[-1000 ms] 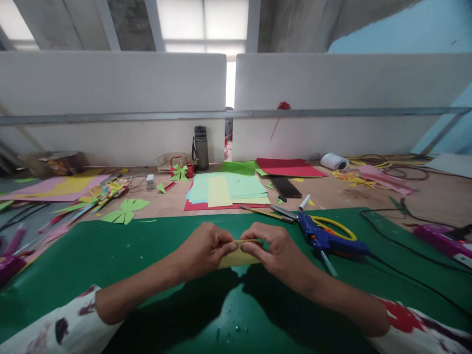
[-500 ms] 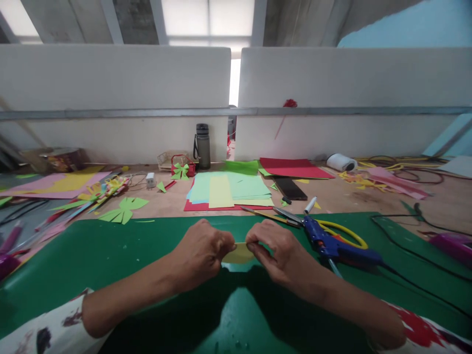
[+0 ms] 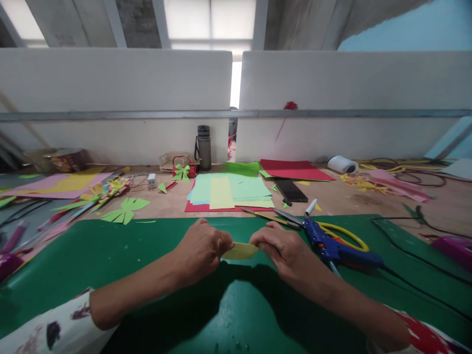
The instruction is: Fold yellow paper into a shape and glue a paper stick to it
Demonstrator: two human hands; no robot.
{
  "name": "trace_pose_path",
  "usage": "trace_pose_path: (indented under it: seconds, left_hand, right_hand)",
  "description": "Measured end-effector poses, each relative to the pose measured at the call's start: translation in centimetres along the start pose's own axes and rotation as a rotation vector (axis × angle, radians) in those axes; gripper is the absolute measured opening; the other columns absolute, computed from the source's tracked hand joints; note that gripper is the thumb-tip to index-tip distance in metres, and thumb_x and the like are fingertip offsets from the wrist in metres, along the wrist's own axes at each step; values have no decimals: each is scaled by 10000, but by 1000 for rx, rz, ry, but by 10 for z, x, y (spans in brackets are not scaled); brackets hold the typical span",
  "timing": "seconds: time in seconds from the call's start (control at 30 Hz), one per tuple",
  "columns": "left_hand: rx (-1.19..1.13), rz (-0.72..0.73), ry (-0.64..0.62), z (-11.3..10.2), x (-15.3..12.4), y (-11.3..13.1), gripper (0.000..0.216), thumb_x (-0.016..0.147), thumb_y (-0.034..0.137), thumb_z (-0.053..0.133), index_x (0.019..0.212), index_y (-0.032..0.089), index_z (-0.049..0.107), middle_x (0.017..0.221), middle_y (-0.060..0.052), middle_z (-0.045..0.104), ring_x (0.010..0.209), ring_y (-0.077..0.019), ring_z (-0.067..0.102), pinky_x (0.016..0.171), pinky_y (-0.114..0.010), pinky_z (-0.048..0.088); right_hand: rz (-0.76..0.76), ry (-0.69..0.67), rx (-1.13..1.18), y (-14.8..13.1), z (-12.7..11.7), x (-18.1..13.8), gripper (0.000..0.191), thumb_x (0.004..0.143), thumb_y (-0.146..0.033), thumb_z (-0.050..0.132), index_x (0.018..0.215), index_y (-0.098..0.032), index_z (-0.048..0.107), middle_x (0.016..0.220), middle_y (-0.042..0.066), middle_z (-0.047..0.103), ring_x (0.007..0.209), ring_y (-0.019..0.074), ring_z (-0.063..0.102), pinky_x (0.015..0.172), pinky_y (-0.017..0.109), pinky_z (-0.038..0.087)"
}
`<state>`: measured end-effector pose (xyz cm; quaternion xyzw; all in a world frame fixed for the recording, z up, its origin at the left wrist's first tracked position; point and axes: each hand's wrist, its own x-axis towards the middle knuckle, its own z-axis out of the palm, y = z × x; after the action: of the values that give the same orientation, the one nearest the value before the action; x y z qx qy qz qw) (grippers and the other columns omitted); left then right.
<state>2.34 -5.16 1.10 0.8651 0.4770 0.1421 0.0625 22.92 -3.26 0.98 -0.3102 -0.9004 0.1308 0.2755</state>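
A small piece of yellow paper (image 3: 240, 251) is stretched between my two hands above the green mat (image 3: 165, 307). My left hand (image 3: 206, 248) pinches its left end, thumb against fingers. At the opposite end, the fingertips of my right hand (image 3: 276, 246) grip its upper right corner. Beyond my hands lies a stack of pale green sheets (image 3: 254, 189) with a yellow strip (image 3: 221, 192) on top. Just right of my right hand rests a blue glue gun (image 3: 332, 246), beside yellow-handled scissors (image 3: 359, 242).
A pencil (image 3: 267, 216), a white marker (image 3: 311, 206) and a black phone (image 3: 291, 190) lie behind the mat's edge. Green paper leaves (image 3: 125, 210) are at left. A dark bottle (image 3: 203, 147) stands near the wall. The glue gun's cord (image 3: 424, 290) crosses the right side.
My right hand has shifted slightly right, so more of the yellow paper shows between my hands. My left hand still pinches its end.
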Motion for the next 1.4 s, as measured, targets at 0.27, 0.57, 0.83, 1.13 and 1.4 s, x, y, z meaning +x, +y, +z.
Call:
trace_pose_path:
  seconds: [0.27, 0.57, 0.83, 1.13, 1.4]
  left_hand:
    - [52, 74, 131, 10, -2, 14, 177, 774, 89, 441, 653, 166, 545, 565, 15, 580, 526, -103, 434, 732, -324, 304]
    - [-10, 86, 218, -2, -4, 20, 120, 721, 94, 511, 622, 162, 520, 619, 38, 599, 643, -113, 511, 741, -312, 265]
    - [-164, 23, 213, -7, -3, -4, 192, 790, 97, 467, 665, 169, 594, 668, 11, 638, 648, -118, 538, 777, -313, 317]
    - [-494, -200, 209, -15, 0, -17, 158, 765, 170, 535, 685, 127, 664, 602, -13, 625, 568, -110, 534, 546, -199, 387]
    - [-702, -329, 130, -13, 1, -22, 168, 729, 222, 536, 689, 107, 651, 587, -6, 577, 546, -95, 467, 507, -195, 359]
  right_hand:
    - [-262, 116, -204, 12, 25, -3, 272, 895, -113, 352, 690, -172, 521, 599, -6, 556, 555, 119, 473, 816, 377, 349]
    - [-321, 171, -198, 14, 15, -7, 188, 835, -47, 427, 732, -168, 529, 617, -10, 548, 570, 116, 471, 946, 473, 256]
    - [-145, 100, -174, 17, 6, -4, 225, 893, -146, 414, 690, -179, 504, 625, -36, 558, 560, 97, 483, 959, 445, 253]
    - [62, 6, -75, 19, 5, 0, 267, 917, -228, 396, 661, -190, 463, 606, -69, 496, 577, 91, 500, 1023, 497, 204]
    - [138, 2, 31, 20, 5, 1, 219, 900, -252, 429, 704, -210, 517, 671, -57, 595, 640, 119, 561, 1031, 478, 208]
